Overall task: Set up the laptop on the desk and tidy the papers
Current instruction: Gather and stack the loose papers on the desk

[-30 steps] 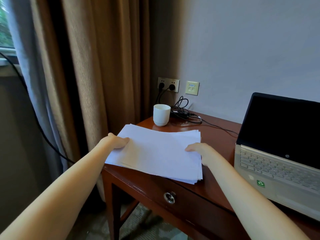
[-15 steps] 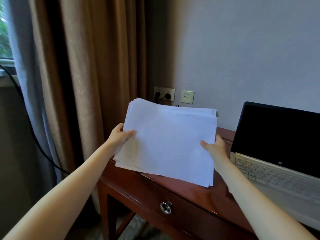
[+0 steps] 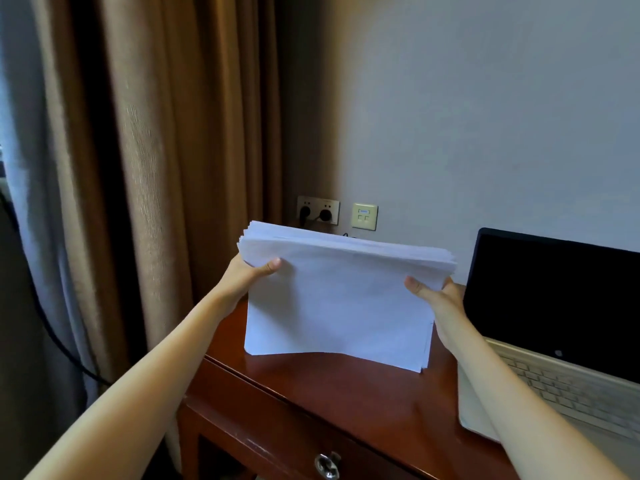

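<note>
While both hands are on the sheets, I log the scene left to right.

Far left: brown curtain (image 3: 156, 168), hanging to the floor.

Left hand (image 3: 247, 275): grips the upper left edge of the paper stack (image 3: 339, 306). Thumb lies across the front face; fingers are behind and hidden.

Stack: stands upright on its long lower edge, which appears to rest on the desk (image 3: 329, 393) near its left end. Top edges are fanned, not flush. Lower edge bows up slightly in the middle.

Right hand (image 3: 436, 299): grips the upper right edge the same way, thumb in front. Hands are well apart, one per side, each clamped on the stack.

Far right: laptop (image 3: 554, 306), lid open, screen dark, just beside the right hand.

Handling, my judgement: these are plain loose sheets, light as a bundle but limp. Nothing binds them, and smooth sheets slide on one another, so a one-sided hold would let them splay or droop. The best hold is at both short edges, high up, and slack enough that the sheets can drop level when tapped on the wood. Too tight a pinch would lock the offset in. Too loose, and inner sheets could slip out and off the desk's left end.
</note>
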The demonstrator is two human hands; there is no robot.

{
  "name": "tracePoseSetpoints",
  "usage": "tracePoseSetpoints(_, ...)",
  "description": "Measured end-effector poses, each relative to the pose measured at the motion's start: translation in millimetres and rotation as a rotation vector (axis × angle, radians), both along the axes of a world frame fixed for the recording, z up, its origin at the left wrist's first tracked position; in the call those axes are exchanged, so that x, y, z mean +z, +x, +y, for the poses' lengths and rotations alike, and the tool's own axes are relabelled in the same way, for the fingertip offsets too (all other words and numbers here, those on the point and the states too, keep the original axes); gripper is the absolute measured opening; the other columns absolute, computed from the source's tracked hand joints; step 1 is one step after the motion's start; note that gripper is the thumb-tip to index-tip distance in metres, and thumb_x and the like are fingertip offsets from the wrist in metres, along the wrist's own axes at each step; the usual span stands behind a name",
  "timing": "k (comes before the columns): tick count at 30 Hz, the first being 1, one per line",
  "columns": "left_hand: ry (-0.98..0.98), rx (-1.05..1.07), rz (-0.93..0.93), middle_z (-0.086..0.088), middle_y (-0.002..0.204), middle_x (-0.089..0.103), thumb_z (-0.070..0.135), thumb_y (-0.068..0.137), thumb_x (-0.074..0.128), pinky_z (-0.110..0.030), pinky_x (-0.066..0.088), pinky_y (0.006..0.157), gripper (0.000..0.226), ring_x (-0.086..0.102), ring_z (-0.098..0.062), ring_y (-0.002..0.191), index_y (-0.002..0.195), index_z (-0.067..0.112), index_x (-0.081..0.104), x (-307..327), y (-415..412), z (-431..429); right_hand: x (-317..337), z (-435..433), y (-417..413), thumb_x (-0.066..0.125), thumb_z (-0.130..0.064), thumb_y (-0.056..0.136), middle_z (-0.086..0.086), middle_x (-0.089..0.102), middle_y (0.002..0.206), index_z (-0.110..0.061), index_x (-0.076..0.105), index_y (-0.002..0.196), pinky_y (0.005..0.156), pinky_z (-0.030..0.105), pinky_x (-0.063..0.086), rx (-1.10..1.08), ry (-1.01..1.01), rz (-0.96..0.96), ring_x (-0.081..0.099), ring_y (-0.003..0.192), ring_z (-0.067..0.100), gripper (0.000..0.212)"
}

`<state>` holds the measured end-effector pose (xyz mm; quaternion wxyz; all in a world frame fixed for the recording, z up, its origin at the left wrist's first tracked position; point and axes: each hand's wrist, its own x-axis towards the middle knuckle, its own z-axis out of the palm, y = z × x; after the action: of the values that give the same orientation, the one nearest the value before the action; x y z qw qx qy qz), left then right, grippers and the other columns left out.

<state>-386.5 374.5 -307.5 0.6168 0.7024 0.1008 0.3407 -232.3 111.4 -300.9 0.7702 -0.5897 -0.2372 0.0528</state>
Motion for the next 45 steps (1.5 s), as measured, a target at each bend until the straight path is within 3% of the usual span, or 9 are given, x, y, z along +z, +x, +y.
tracePoseSetpoints(6,-0.108,0.045,-0.105,-0.002,0.100,0.065,0.012,0.081,0.070,-0.032,0.057,0.077,0.039,0.063,-0.027,0.096,0.117,0.010,0.055,6,13,-8,5,0,5,0.066,-0.006,0.083,0.000,0.064,0.094,-0.012,0.057,0.105,0.080,0.030,0.043,-0.051,-0.008,0.005,0.059,0.100,0.024,0.024)
tracePoseSetpoints(13,-0.038,-0.017,-0.079,0.008,0.097,0.069,0.064,0.025,0.085,-0.023,0.056,0.070,0.088,0.068,-0.009,0.087,0.102,0.028,0.059,-1,19,-9,-6,-6,7,0.068,0.001,0.079,-0.004,0.058,0.103,-0.015,0.049,0.114,0.087,0.023,0.035,-0.006,-0.095,-0.007,0.052,0.113,0.018,0.042)
tracePoseSetpoints(18,-0.109,0.086,-0.040,0.003,0.094,0.064,0.020,0.074,0.077,-0.032,0.054,0.078,0.027,0.062,-0.022,0.091,0.093,0.024,0.059,1,19,-16,-19,-6,8,0.071,0.001,0.077,0.002,0.055,0.108,-0.009,0.055,0.115,0.089,0.023,0.035,-0.041,-0.126,0.047,0.054,0.112,0.020,0.042)
tracePoseSetpoints(22,-0.154,0.195,-0.074,0.001,0.099,0.062,0.015,0.076,0.076,-0.034,0.054,0.080,0.036,0.062,-0.025,0.097,0.106,0.017,0.056,5,25,-22,-13,-3,7,0.073,-0.004,0.076,0.013,0.064,0.109,-0.008,0.062,0.099,0.087,0.032,0.046,-0.088,-0.111,0.081,0.060,0.096,0.023,0.026)
tracePoseSetpoints(27,0.379,0.577,0.043,-0.006,0.142,0.041,0.032,0.063,0.086,-0.041,0.035,0.109,0.098,0.038,-0.024,0.131,0.143,0.017,0.031,45,32,-24,24,1,11,0.073,-0.007,0.078,0.003,0.064,0.094,-0.013,0.061,0.097,0.083,0.029,0.045,-0.130,-0.102,-0.048,0.060,0.093,0.022,0.023)
tracePoseSetpoints(31,1.000,0.423,0.145,0.003,0.134,0.053,0.044,0.063,0.082,-0.031,0.034,0.100,0.084,0.046,-0.019,0.125,0.135,0.024,0.045,80,39,-57,57,6,8,0.076,-0.009,0.075,0.001,0.066,0.091,-0.016,0.063,0.095,0.087,0.030,0.048,-0.130,-0.211,-0.236,0.061,0.092,0.019,0.025)
tracePoseSetpoints(37,0.723,0.345,0.092,0.009,0.065,0.057,0.048,0.068,0.077,-0.025,0.035,0.054,0.030,0.055,-0.015,0.069,0.068,0.025,0.057,105,52,-79,89,6,-5,0.076,-0.014,0.075,-0.001,0.063,0.094,-0.015,0.062,0.097,0.077,0.026,0.041,-0.279,-0.274,-0.503,0.058,0.095,0.021,0.027)
tracePoseSetpoints(40,0.553,0.397,0.048,0.012,0.062,0.057,0.046,0.069,0.076,-0.026,0.039,0.056,0.029,0.056,-0.015,0.069,0.062,0.029,0.054,97,54,-74,79,2,0,0.081,-0.021,0.069,0.005,0.050,0.132,-0.013,0.045,0.131,0.099,0.038,0.033,-0.614,-0.436,-0.596,0.041,0.125,0.026,0.073)
tracePoseSetpoints(45,-0.008,0.248,-0.207,0.002,0.071,0.066,0.029,0.070,0.079,-0.032,0.056,0.068,0.015,0.064,-0.020,0.067,0.072,0.026,0.065,89,52,-63,46,1,7,0.076,-0.021,0.077,0.010,0.039,0.144,-0.011,0.020,0.145,0.105,0.039,0.032,-0.221,-0.208,0.030,0.041,0.129,0.026,0.089)
